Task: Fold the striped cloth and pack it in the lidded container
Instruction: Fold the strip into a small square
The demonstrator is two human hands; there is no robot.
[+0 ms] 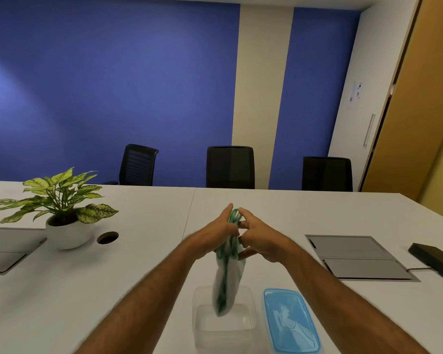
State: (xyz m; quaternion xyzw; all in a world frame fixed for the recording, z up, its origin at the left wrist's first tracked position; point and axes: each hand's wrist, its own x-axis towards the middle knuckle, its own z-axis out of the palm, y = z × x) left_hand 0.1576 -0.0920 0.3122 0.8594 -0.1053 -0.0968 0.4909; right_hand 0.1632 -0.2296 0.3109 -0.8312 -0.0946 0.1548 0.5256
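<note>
Container (224,328): clear plastic, open, on the table (143,264) at 6 o'clock near the front edge. Lid (290,321): blue, lying flat just beside the container at its 3 o'clock.

Cloth (228,279): white with green stripes, bunched lengthwise and hanging upright above the container; its lower end dips inside the container's rim, though contact with the bottom cannot be told.

Left hand (215,235) and right hand (260,238): raised together over the table, both pinching the cloth's top edge. Left fingers are clenched on the fabric; right thumb and fingers grip it from the 3 o'clock side.

Table flap (356,256): grey, at 3 o'clock of the hands. Black device (435,259): beyond it at the right edge.

Plant (62,213): white pot, at 9 o'clock. Cable hole (108,237): just beside the pot.

Chairs (230,167): three, black, at 12 o'clock behind the table, against a blue wall (113,85).
</note>
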